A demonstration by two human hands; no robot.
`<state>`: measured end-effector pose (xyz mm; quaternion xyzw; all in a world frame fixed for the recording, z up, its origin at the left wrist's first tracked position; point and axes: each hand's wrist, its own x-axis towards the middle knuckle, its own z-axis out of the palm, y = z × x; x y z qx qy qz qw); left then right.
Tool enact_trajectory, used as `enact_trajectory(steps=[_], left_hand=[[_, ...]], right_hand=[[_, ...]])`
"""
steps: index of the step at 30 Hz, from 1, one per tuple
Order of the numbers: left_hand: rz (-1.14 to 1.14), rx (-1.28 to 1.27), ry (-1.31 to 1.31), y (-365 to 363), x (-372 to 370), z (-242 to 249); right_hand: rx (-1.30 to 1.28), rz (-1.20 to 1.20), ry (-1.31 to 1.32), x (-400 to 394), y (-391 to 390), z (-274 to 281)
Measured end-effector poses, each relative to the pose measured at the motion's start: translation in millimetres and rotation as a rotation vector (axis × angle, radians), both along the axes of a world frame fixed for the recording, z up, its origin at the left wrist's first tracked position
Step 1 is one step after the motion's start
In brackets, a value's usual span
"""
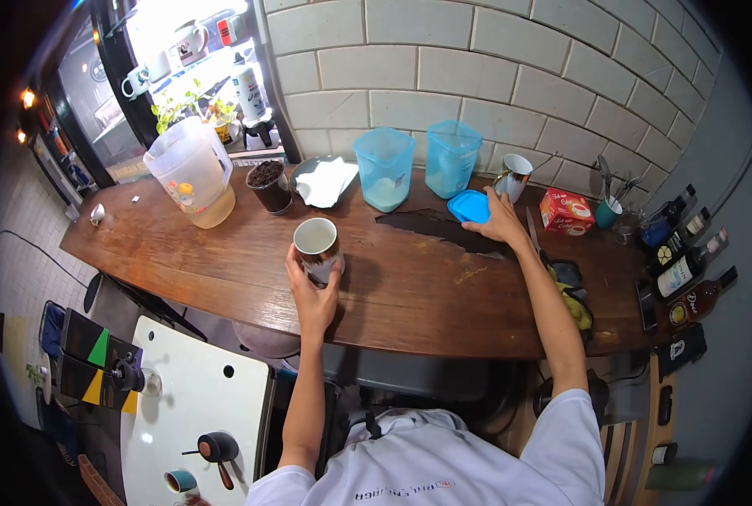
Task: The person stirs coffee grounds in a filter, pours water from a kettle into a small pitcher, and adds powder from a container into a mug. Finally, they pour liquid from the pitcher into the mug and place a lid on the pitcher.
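Observation:
My left hand is wrapped round a white and brown mug near the front middle of the wooden table. The mug stands upright with its opening facing up. To the right, my right hand grips the right edge of a blue lid, thumb at the near side and fingers at the far side. Just beyond those fingers is a second mug with a thin handle sticking out of it. Two translucent blue pitchers stand behind the lid, with pale contents at the bottom.
On the wooden table are a large clear pitcher, a cup of dark granules, a plate with white paper, a red box and a cloth. Bottles line the right end. A tiled wall closes the back.

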<state>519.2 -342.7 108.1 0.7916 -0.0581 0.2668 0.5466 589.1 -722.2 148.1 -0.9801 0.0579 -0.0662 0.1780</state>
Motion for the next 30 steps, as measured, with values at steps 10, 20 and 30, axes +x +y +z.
enact_trajectory(steps=[10,20,30], left_hand=[[0.025,0.015,0.001,-1.3,0.4,-1.3],[0.012,-0.042,-0.045,-1.3,1.1,-3.0],[0.015,-0.033,-0.032,-6.7,-4.9,12.2]], right_hand=[[0.176,0.136,-0.108,-2.8,-17.9,9.5],[0.075,0.096,-0.264,2.8,-3.2,-12.0],[0.162,0.169,-0.389,-15.2,9.5,-4.0]])
